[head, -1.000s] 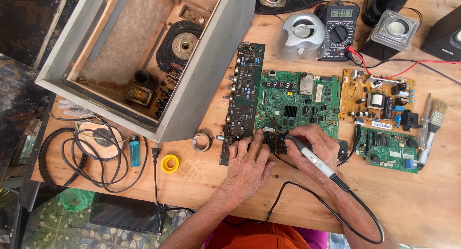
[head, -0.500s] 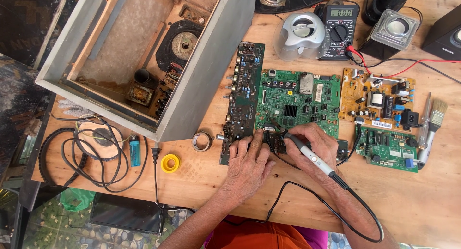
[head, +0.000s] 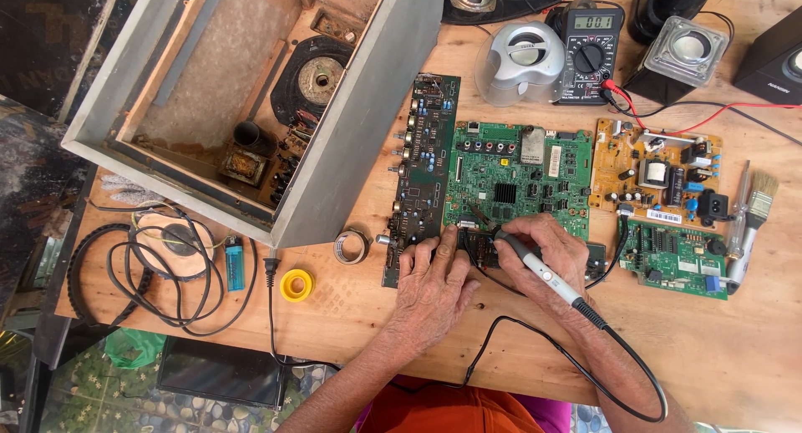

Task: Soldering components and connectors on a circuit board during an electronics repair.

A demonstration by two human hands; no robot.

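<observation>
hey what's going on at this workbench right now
A person is working on a green circuit board on a wooden table. The right hand holds a corded soldering iron like a pen, tip at the board's lower edge. The left hand rests flat beside it, steadying the board. Around them lie a narrow dark board, a yellow board, a multimeter, a brush and an opened grey speaker cabinet.

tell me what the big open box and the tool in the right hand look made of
Open box: likely wood or board, matte grey paint, bare brown inside. Soldering iron in the right hand: looks like grey plastic, smooth, with a black rubbery cord collar.
</observation>
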